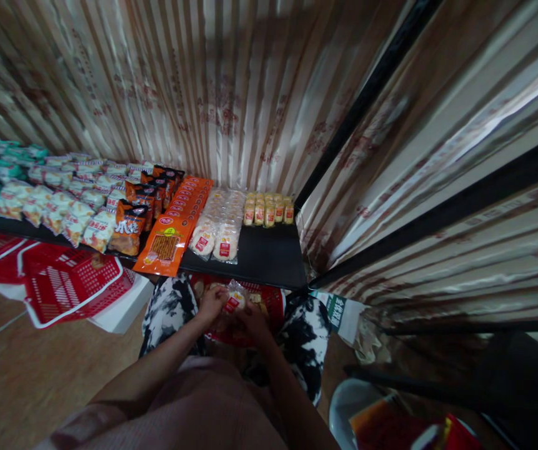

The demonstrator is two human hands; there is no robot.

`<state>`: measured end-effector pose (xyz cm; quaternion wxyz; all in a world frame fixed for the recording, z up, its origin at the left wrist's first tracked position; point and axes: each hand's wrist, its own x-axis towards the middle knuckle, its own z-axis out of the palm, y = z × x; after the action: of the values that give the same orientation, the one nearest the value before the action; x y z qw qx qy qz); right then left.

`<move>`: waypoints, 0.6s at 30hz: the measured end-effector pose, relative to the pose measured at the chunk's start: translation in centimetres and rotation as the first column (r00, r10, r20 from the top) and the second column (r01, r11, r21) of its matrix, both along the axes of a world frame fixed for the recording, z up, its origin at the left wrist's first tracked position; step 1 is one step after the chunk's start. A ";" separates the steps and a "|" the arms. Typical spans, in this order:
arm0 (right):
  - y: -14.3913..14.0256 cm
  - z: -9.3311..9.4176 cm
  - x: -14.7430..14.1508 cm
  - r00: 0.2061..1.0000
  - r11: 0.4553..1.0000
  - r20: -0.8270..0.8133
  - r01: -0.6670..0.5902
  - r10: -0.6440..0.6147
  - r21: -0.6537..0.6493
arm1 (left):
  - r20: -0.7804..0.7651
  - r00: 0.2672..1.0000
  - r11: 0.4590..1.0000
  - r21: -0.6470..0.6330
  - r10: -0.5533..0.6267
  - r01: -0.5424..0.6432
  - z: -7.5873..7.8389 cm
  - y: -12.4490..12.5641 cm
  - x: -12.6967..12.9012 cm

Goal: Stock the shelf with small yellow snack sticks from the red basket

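A clear snack packet is pinched by the fingers of both the left hand and right hand, just near of the black shelf edge, above a red basket.

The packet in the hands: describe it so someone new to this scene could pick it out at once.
Start at the black shelf lined with snack rows along the striped curtain. Just below its front edge, over a red basket, the left hand and right hand meet on one clear packet with a red-and-white label. It matches the shelf's clear packets, but is the only one off the shelf.
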<state>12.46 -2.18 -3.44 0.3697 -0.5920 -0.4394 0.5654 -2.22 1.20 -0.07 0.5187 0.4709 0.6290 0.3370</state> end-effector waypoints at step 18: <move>1.8 6.0 -2.1 0.995 0.991 0.068 -0.083 0.077 0.103 | -0.070 0.992 0.973 0.211 0.109 -0.093 4.2 -1.1 -1.7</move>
<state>10.39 -0.43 2.53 0.3632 -0.5715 -0.5036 0.5366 -3.93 0.08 4.15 0.4230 0.5031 0.6339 0.4075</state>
